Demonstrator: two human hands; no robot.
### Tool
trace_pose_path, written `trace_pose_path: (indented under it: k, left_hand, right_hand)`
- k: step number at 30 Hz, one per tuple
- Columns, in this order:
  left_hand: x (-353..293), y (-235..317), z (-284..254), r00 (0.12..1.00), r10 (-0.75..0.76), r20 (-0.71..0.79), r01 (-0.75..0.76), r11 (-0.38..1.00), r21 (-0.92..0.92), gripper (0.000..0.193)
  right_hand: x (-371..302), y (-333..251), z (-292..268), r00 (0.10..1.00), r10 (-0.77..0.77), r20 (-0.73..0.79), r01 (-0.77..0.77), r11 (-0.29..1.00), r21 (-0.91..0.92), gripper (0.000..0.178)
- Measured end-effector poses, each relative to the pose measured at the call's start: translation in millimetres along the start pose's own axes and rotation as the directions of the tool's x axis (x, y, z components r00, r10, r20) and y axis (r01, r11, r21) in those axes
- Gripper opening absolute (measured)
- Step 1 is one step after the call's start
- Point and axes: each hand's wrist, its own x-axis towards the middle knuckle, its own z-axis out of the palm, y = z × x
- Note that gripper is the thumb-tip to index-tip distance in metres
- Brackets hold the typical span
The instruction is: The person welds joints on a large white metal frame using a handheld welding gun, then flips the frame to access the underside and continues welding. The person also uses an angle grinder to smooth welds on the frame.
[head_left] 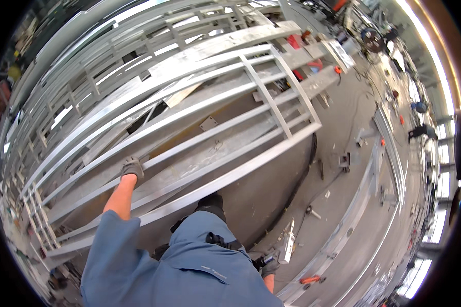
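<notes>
A large frame [230, 175] of pale metal bars lies in front of me, with long rails and short crosspieces at both ends. My left hand [132, 169], in a grey glove, is closed on one of its inner rails. Low and to the right, my right hand [271, 267], also gloved, is closed around a dark tool [259, 262]. Its kind is hard to make out, and my sleeve and body hide part of it. Just beyond that hand is a white, box-like long piece [288, 246].
Flat beams [312, 82] lie under the frame, and more barred frames [112, 51] are stacked behind it. A black cable [292, 197] curves across the grey floor. Long metal profiles [392, 148], a metal rail [351, 225] and an orange tool [311, 280] are on the right.
</notes>
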Motion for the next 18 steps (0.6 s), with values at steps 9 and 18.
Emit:
trace_pose_path:
  k: [9,18]
  left_hand:
    - [-16.8,142.9,-10.9,0.986,0.168,-0.003,-0.168,0.986,0.016,0.076]
    - [-42.9,283.2,-6.4,0.942,0.138,-0.305,-0.175,0.98,-0.096,0.087]
  right_hand:
    - [148.2,-168.0,28.4,0.969,-0.147,0.198,0.11,0.976,0.186,0.05]
    - [309.5,-300.1,81.0,0.862,-0.208,0.462,0.208,0.977,0.052,0.054]
